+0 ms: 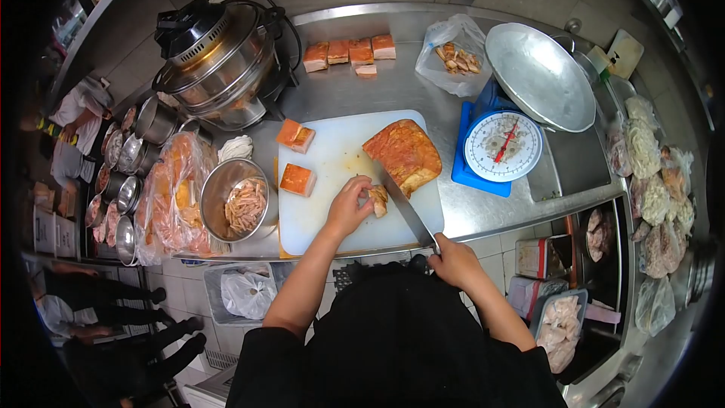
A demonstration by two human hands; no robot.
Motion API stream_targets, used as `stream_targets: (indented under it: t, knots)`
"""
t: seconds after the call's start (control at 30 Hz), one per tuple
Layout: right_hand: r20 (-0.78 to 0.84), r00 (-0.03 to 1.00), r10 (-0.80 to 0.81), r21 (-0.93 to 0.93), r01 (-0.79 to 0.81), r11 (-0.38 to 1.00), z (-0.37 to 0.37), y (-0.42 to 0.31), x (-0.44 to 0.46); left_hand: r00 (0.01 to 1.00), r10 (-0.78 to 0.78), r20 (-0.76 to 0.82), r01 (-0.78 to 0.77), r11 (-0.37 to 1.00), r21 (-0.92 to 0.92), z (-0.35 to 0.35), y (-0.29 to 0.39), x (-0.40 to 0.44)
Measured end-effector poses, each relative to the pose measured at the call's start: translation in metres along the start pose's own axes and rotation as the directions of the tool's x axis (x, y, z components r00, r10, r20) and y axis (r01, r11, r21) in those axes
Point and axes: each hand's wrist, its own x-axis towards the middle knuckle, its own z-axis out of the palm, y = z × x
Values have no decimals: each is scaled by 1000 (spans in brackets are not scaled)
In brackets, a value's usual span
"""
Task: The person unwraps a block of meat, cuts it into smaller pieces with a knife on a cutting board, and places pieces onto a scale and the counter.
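Note:
My right hand [455, 261] is closed around the handle of a large knife [406, 205], whose blade points away from me, along the cut side of a big slab of browned pork belly [404, 154]. My left hand [350, 206] grips a small browned strip of pork [377, 201] just left of the blade. Slab and strip both lie on a white cutting board [332, 153]. Two pork blocks rest on the board's left side, one block [295, 136] farther back and another block [298, 180] nearer me.
Left of the board stand a steel bowl [214, 206] of meat strips and a bag of orange-coloured food [170, 204]. A blue scale [500, 143] stands at right. Behind are several pork pieces [338, 51], a bag of scraps [456, 58] and a glass cooker [223, 68]. Other people [113, 317] stand far left.

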Motion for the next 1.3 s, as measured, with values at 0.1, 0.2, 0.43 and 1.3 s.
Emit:
stream_targets:
  t: [0.1, 0.2, 0.43, 1.3]
  knots:
    - [-93, 996, 6, 33, -3, 999, -8, -10, -15, 998, -21, 54, 18, 998, 64, 5, -8, 3]
    - [-84, 996, 12, 22, -10, 1000, -17, -16, -18, 999, -1, 51, 0, 1000, 22, 11, -9, 6]
    - [12, 999, -33, -17, 34, 999, -31, -25, -34, 999, 52, 9, -52, 997, 48, 15, -11, 5]
    - [148, 989, -24, 214, -8, 977, -15, -38, 95, 999, 30, -17, -27, 989, 147, 9, -13, 8]
